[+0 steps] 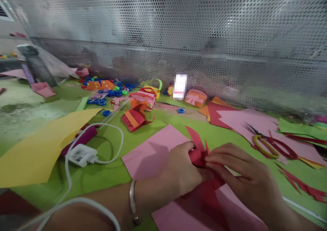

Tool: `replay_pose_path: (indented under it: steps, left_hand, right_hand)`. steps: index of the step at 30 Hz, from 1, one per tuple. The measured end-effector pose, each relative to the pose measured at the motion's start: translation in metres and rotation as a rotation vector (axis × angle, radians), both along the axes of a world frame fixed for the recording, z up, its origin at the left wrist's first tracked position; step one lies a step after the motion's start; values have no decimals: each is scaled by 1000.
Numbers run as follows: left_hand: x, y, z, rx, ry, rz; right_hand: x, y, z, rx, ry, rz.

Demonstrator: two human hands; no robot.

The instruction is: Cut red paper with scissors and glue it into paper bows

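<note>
- Head view: the pink sheet lies on the green cover, and both of the person's hands are over it.
- The red paper is held between the hands, over the pink sheet; parts of it are hidden by the fingers, and whether it touches the sheet cannot be told.
- The left hand is clamped on the red paper from its left side, with a bracelet at the wrist.
- The right hand has its fingertips pinched together on the red paper's right side.
- Left of the pink sheet are the charger, its white cable and the yellow sheet.
- Beyond the pink sheet are the red pouch with an orange strip, a blue ring, the bow pouch and, farthest, the mesh wall.
- Right of the pink sheet, the scissors lie partly on cut pink paper, with red scraps nearer the person.
</note>
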State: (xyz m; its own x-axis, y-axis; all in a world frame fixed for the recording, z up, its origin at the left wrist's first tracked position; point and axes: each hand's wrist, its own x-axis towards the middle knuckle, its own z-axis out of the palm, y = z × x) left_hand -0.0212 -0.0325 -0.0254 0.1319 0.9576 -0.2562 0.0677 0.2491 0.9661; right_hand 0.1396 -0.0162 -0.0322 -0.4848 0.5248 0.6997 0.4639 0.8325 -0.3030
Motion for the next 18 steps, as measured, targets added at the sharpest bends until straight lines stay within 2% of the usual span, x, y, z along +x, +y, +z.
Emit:
replay_pose_path:
  steps: [8,11,15,18]
  left_hand:
    - [-2,1,0,102,69,-22]
    - [-1,2,4,115,101,-32]
    - [-1,1,12,76,154,-14]
    - [-2,1,8,124,127,-27]
  right_hand:
    - [0,1,0,-45,6,-14]
    - [1,2,-2,-45,6,-26]
    - [1,0,-1,-30,-5,18]
    - [1,-3,2,-12,-37,77]
